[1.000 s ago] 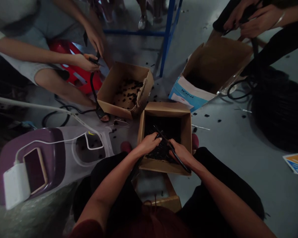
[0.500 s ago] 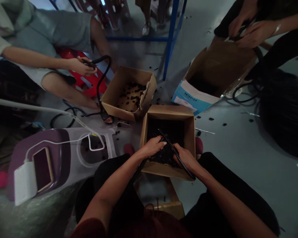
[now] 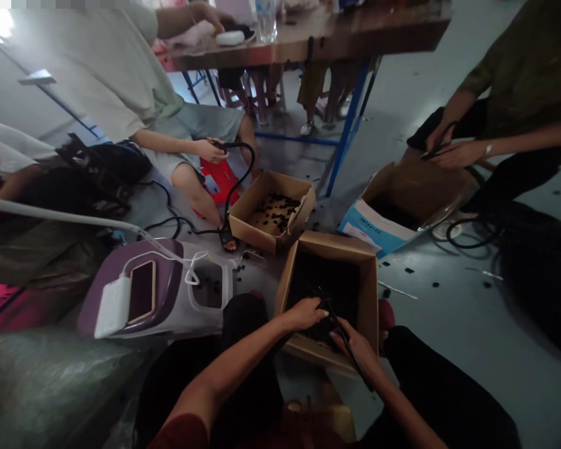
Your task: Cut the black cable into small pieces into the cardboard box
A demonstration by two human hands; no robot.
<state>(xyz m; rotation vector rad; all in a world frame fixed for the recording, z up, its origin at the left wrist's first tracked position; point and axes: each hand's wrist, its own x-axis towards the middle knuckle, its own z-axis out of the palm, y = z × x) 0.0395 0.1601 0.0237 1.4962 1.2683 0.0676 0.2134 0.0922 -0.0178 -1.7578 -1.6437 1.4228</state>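
Note:
My left hand (image 3: 307, 313) is over the open cardboard box (image 3: 376, 293) in front of me, its fingers closed on a dark piece too dim to name. Close beside it, my right hand (image 3: 358, 346) is closed around a long black strip (image 3: 361, 368), which runs back under the wrist past the box's near edge. The strip's front end meets the dark thing at my left fingertips; which part belongs to which I cannot make out. Dark material (image 3: 327, 274) fills the box's bottom below my hands.
A second cardboard box (image 3: 245, 234) holds small black pieces. Beyond it a person's hand (image 3: 211, 150) grips a black tube (image 3: 250, 165). Another person works over a blue-white box (image 3: 378, 234). At left, a phone (image 3: 143, 291) and a white power bank (image 3: 112, 305) lie on a purple-topped stool (image 3: 171, 249).
The camera view has tilted up, bringing the table into sight and shifting everything lower and rightward. Both my hands stay over the box, still holding dark pieces.

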